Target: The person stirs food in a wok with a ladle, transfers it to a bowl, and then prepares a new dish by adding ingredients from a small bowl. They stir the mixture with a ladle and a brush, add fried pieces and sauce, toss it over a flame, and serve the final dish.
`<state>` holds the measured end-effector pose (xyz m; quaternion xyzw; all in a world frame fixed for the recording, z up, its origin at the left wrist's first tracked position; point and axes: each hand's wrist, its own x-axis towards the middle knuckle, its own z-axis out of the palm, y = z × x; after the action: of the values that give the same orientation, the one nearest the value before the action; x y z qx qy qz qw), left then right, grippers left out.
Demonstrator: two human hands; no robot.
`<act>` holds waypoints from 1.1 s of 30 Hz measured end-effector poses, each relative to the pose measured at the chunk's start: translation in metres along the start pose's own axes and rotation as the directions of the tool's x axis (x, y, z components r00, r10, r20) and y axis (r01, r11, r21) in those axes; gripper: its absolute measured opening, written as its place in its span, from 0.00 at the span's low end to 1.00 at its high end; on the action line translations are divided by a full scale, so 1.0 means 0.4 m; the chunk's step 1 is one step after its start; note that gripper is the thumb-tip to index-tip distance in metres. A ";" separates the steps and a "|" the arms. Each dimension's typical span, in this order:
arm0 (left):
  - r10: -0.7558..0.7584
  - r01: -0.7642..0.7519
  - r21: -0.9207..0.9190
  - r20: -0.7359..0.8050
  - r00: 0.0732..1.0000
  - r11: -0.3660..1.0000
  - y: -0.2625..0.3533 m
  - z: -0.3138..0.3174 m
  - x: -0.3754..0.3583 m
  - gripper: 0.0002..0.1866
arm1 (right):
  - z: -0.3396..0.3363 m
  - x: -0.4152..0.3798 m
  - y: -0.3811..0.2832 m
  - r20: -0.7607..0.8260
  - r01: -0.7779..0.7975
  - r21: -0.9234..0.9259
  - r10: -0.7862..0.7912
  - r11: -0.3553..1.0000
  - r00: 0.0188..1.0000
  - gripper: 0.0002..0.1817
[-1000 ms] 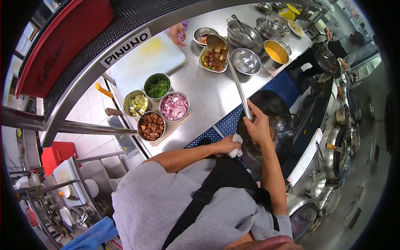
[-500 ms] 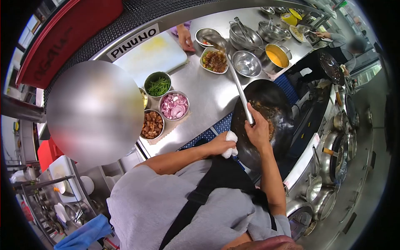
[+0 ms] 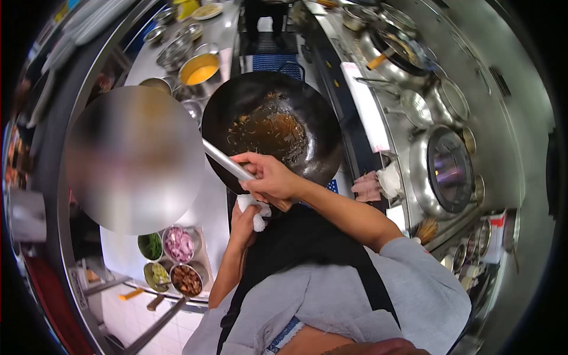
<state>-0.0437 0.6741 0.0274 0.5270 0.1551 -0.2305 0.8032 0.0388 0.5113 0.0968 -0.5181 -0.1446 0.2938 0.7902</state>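
Observation:
My left hand (image 3: 241, 226) is closed around a folded white cloth (image 3: 259, 221) at the near edge of a black wok (image 3: 322, 112). Whether the wok's handle lies inside the cloth is hidden. Brown, oily sauce (image 3: 277, 131) with small bits coats the wok's bottom. Above the near left rim, my right hand (image 3: 271, 176) grips the metal handle of a ladle (image 3: 223, 157). Its wooden end sticks out below the palm. The handle points left toward the counter, and a blurred patch covers the ladle's head.
On the left counter stand a pot of orange liquid (image 3: 214, 87) and containers of sliced red onion (image 3: 179, 244), green strips (image 3: 151, 245) and browned meat pieces (image 3: 187, 279). A lit burner (image 3: 451, 171) and a strainer (image 3: 415, 109) are right. Another person (image 3: 265, 18) stands at the far end.
My view has swung right, so the wok now lies straight ahead and the counter left. The ladle still points to the counter side. Both hands keep their holds.

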 end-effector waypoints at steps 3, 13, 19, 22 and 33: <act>-0.015 0.016 -0.008 0.082 0.997 1.000 0.012 0.042 0.045 0.15 | -0.008 -0.150 -0.118 -0.180 0.073 -0.228 -0.116 0.971 0.977 0.35; -0.099 0.025 0.168 0.449 0.888 0.985 -0.031 0.520 0.253 0.17 | -0.232 -0.847 0.229 -0.954 -0.492 -0.296 -0.224 0.819 0.201 0.15; -0.217 0.035 0.299 0.602 0.768 0.954 -0.158 0.928 0.324 0.17 | -0.269 -1.038 0.179 -0.993 -0.035 -0.033 -0.037 0.999 -0.115 0.12; -0.368 0.110 0.406 0.640 0.674 0.907 -0.285 1.105 0.349 0.15 | -0.359 -1.156 0.095 -0.980 0.028 -0.020 -0.014 0.999 -0.199 0.11; -0.711 0.391 0.594 0.580 0.397 0.703 -0.699 1.531 0.446 0.10 | -0.999 -1.563 -0.278 -0.868 -0.225 -0.266 -0.335 0.937 -0.368 0.04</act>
<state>-0.0382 -0.0195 -0.0342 0.4259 -0.0853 -0.7161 0.5464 -0.2043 -0.1982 0.0764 -0.6467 0.4983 -0.3352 0.4702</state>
